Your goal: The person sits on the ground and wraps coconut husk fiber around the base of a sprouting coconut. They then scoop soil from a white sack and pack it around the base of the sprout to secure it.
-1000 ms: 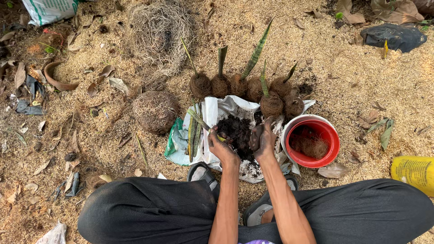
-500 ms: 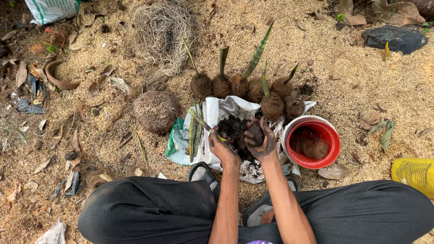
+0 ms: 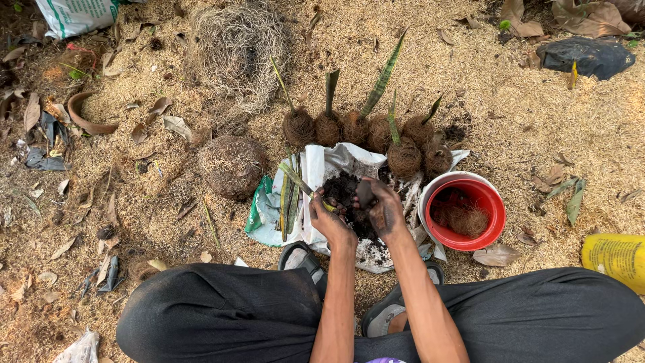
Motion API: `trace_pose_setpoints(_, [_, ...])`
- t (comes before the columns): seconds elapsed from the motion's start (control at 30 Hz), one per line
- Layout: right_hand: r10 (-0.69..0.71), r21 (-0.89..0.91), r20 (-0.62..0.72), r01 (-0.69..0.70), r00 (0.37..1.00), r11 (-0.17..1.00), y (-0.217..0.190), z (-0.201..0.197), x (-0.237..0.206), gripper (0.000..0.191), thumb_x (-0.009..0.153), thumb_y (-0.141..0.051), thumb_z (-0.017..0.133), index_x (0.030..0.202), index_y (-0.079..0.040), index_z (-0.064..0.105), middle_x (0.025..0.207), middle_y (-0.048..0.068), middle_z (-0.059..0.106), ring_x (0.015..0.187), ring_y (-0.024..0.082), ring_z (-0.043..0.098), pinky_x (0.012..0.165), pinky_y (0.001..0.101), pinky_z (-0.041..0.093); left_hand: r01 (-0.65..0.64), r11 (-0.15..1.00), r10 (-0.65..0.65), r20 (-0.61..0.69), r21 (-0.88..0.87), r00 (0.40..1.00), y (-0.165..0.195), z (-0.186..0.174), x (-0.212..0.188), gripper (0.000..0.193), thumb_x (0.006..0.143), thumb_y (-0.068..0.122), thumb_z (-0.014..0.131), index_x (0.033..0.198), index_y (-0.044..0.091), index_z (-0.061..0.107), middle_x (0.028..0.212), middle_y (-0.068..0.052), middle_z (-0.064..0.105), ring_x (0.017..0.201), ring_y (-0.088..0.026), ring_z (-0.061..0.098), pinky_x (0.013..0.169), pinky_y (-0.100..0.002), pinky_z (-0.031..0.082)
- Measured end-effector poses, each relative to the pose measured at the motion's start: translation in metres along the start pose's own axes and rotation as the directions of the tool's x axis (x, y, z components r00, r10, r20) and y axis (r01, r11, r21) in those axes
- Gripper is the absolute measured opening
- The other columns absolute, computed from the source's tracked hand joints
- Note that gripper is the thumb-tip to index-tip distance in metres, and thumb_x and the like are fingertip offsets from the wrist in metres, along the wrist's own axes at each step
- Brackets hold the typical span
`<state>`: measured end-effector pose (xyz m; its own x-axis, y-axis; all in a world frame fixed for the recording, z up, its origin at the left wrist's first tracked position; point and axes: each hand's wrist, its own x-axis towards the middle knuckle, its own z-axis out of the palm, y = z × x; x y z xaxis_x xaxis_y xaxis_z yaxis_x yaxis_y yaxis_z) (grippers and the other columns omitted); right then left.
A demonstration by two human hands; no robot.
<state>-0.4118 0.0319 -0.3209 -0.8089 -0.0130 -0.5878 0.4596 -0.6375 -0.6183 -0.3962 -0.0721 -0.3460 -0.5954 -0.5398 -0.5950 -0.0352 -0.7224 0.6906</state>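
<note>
I sit cross-legged over a white plastic sack (image 3: 322, 165) spread on the ground, with a heap of dark soil (image 3: 342, 188) on it. My left hand (image 3: 329, 218) grips the base of a long green leaf cutting (image 3: 295, 180) that points up and left. My right hand (image 3: 383, 208) is cupped around a clump of dark soil (image 3: 365, 193), pressing it against the cutting's base. Both hands are dirty with soil. More green leaf cuttings (image 3: 289, 202) lie on the sack's left side.
Several fibre-wrapped root balls with upright green leaves (image 3: 366, 128) stand in a row behind the sack. A red bowl (image 3: 470, 242) holding coconut fibre sits at the right. Fibre clumps (image 3: 232, 165), a yellow container (image 3: 615, 259) and dry leaves lie around on husk-covered ground.
My right hand has come out of the soil heap with a clump and brought it to the cutting held in my left hand. Both hands lifted slightly.
</note>
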Motion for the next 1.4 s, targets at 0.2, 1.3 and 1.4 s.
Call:
trace_pose_setpoints(0.2, [0.087,0.414,0.213,-0.171,0.973,0.894,0.007,-0.005,0.001,0.047,0.091,-0.044,0.071,0.105,0.000,0.059,0.094,0.015,0.063,0.074,0.026,0.069,0.063,0.0376,0.064,0.001,0.998,0.002,0.051,-0.068,0.999,-0.002,-0.001,0.002,0.029,0.104,0.030,0.052,0.113,0.005,0.063,0.103,-0.011,0.060,0.089,-0.021,0.058,0.086,-0.044,0.047])
trace_pose_setpoints(1.3, [0.043,0.050,-0.129,-0.037,0.991,0.998,0.010,-0.010,0.009,0.045,0.091,-0.055,0.071,0.087,-0.012,0.061,0.080,0.007,0.061,0.062,0.021,0.060,0.056,0.0364,0.054,0.006,0.997,-0.005,-0.018,0.071,1.000,-0.001,0.001,0.001,0.029,0.103,0.032,0.049,0.111,0.008,0.063,0.110,-0.004,0.060,0.096,-0.012,0.054,0.085,-0.036,0.047])
trace_pose_setpoints(1.4, [0.095,0.151,-0.109,-0.078,0.989,0.985,0.009,-0.014,0.013,0.037,0.091,-0.046,0.074,0.089,-0.012,0.059,0.079,0.007,0.062,0.063,0.022,0.062,0.057,0.0364,0.056,-0.005,1.000,0.005,-0.007,0.028,1.000,-0.003,0.001,0.003,0.027,0.104,0.031,0.051,0.109,0.008,0.064,0.098,-0.005,0.057,0.083,-0.013,0.051,0.076,-0.035,0.047])
